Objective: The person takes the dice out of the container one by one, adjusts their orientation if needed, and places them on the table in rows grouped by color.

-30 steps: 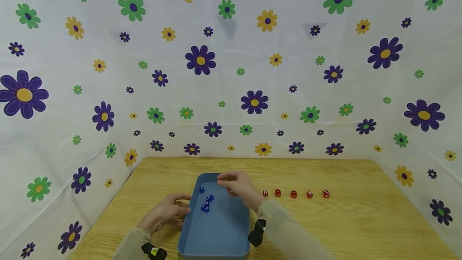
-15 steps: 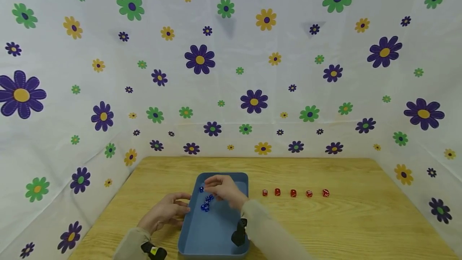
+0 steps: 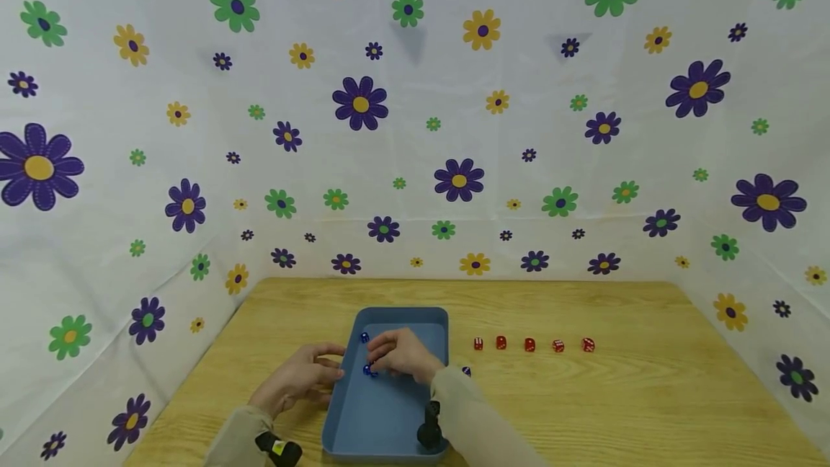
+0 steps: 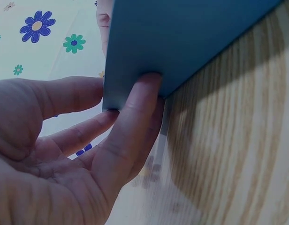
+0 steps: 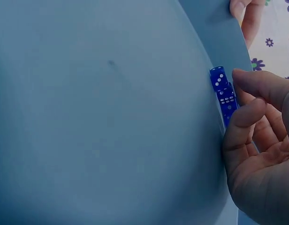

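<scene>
A blue tray (image 3: 379, 424) stands lengthwise on the table, and several blue dice lie inside it along its left side. One blue die (image 3: 365, 337) lies apart near the far left corner. My right hand (image 3: 403, 353) reaches down into the tray, partly covering a cluster of blue dice (image 3: 367, 370). In the right wrist view, its thumb and fingers are spread right beside the blue dice (image 5: 218, 78) at the tray wall. My left hand (image 3: 300, 378) touches the tray's left side from outside, fingertips (image 4: 147, 86) on the outer wall and rim.
Right of the tray, several red dice (image 3: 529, 344) form a row on the wooden table (image 3: 622, 402). A blue die (image 3: 466, 372) sits below the row's left end, close to my right sleeve (image 3: 480, 416). Flower-patterned white cloth (image 3: 415, 92) surrounds the table.
My right hand has come from over the tray's right rim leftward and down to the blue dice. The blue die on the table now shows beside my sleeve. My left hand has stayed put.
</scene>
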`<move>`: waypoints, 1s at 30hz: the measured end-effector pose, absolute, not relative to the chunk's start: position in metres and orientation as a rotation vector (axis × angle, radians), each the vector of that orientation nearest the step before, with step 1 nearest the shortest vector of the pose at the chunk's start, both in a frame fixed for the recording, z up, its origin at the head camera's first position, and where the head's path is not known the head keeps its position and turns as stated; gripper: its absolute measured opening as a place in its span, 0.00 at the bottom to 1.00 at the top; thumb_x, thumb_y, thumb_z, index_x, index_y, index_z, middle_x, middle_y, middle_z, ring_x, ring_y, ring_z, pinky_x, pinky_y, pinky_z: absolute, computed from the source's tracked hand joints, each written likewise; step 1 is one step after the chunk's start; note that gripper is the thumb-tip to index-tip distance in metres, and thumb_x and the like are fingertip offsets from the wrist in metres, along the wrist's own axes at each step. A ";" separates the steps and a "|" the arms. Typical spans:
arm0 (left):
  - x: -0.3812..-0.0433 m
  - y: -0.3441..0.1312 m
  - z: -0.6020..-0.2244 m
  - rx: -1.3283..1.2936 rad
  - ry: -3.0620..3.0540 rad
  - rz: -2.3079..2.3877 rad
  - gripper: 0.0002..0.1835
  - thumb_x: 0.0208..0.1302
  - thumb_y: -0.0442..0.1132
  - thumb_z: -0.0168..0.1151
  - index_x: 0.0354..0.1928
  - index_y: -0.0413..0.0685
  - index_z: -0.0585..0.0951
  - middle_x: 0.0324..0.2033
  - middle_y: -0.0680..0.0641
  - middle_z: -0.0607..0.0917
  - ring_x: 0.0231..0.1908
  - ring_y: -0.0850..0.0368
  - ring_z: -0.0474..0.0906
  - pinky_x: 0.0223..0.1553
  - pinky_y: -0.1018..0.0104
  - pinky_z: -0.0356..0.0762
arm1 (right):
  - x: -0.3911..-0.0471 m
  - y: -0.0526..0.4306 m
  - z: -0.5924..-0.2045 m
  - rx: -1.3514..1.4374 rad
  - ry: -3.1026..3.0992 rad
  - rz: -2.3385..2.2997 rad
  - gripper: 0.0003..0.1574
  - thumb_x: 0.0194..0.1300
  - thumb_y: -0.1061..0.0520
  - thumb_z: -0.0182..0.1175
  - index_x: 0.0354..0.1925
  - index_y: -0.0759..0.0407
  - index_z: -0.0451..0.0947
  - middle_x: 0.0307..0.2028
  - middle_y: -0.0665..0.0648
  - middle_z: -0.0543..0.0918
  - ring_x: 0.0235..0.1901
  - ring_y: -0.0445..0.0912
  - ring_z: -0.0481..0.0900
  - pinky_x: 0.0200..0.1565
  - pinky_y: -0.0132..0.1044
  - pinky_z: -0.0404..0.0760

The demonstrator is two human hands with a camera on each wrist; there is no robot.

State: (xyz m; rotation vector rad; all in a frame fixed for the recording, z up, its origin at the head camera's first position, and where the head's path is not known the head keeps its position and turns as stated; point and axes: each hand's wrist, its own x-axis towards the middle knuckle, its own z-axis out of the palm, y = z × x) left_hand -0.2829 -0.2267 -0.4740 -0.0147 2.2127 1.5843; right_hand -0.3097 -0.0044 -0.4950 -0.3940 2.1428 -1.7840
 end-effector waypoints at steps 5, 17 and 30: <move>-0.283 -0.224 -0.472 -0.028 2.216 1.582 0.28 0.67 0.30 0.60 0.68 0.37 0.66 0.52 0.34 0.79 0.42 0.51 0.83 0.37 0.53 0.85 | -0.310 -0.001 -0.495 -0.396 2.161 -1.764 0.18 0.56 0.69 0.69 0.48 0.65 0.82 0.37 0.61 0.88 0.25 0.42 0.77 0.23 0.32 0.71; -0.283 -0.222 -0.473 -0.033 2.224 1.583 0.29 0.66 0.31 0.61 0.68 0.36 0.67 0.51 0.35 0.80 0.41 0.51 0.83 0.37 0.53 0.85 | -0.310 0.003 -0.492 -0.481 2.219 -1.683 0.20 0.54 0.69 0.71 0.47 0.64 0.83 0.34 0.58 0.88 0.25 0.42 0.79 0.22 0.32 0.73; -0.282 -0.221 -0.471 -0.048 2.234 1.584 0.28 0.66 0.31 0.61 0.67 0.37 0.67 0.51 0.34 0.80 0.41 0.50 0.84 0.36 0.54 0.85 | -0.312 0.001 -0.493 -0.536 2.338 -1.548 0.19 0.50 0.69 0.73 0.43 0.60 0.85 0.32 0.55 0.88 0.24 0.41 0.79 0.22 0.33 0.77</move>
